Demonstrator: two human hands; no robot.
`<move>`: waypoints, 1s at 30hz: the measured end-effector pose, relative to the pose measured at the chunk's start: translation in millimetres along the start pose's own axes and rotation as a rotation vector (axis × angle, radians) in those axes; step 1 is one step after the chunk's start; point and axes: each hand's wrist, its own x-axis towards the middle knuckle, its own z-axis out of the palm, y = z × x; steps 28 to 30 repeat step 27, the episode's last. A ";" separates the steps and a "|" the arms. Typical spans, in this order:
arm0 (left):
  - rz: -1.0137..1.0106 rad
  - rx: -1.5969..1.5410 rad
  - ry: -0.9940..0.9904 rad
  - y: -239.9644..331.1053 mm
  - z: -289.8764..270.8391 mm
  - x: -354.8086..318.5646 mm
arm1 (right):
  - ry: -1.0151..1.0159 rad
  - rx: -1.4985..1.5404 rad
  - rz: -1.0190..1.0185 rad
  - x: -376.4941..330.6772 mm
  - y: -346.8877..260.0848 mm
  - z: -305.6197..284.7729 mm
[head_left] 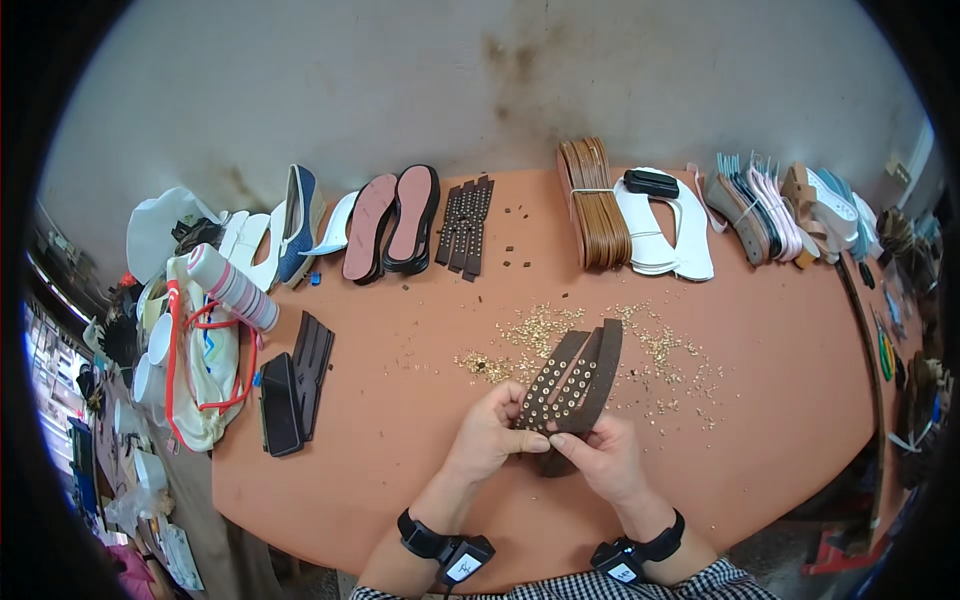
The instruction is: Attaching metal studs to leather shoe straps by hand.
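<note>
A dark brown strap piece point(575, 385), cut into several strips and set with rows of gold eyelets, is held up over the near middle of the table. My left hand point(492, 437) pinches its lower left edge, thumb on the front. On the other side, my right hand point(604, 455) grips its lower right part, the thumb close to the left one. The fingers behind the piece are partly hidden. Loose gold eyelets point(535, 332) lie scattered just beyond it, with more eyelets point(672, 352) to the right.
Along the back stand pink-topped soles point(411, 205), a studded strap piece point(466, 225), a bundle of brown strips point(597, 215) and white insoles point(692, 240). A phone point(281, 405) and dark strap pieces point(314, 370) lie left, near a cloth bag point(205, 375). Pliers point(884, 350) lie far right.
</note>
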 end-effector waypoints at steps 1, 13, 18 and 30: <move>0.013 -0.023 -0.020 -0.5 -0.6 -0.2 | -0.002 0.015 -0.006 -0.1 -0.8 0.1; 0.187 -0.047 -0.003 5.7 12.5 -9.1 | 0.089 0.280 0.076 -2.5 -5.9 7.1; 0.183 -0.036 -0.009 4.8 11.6 -7.9 | 0.065 0.406 0.154 -0.5 -8.7 5.1; 0.142 -0.053 -0.003 0.6 6.4 -2.8 | 0.067 0.179 0.063 -1.8 -3.8 4.8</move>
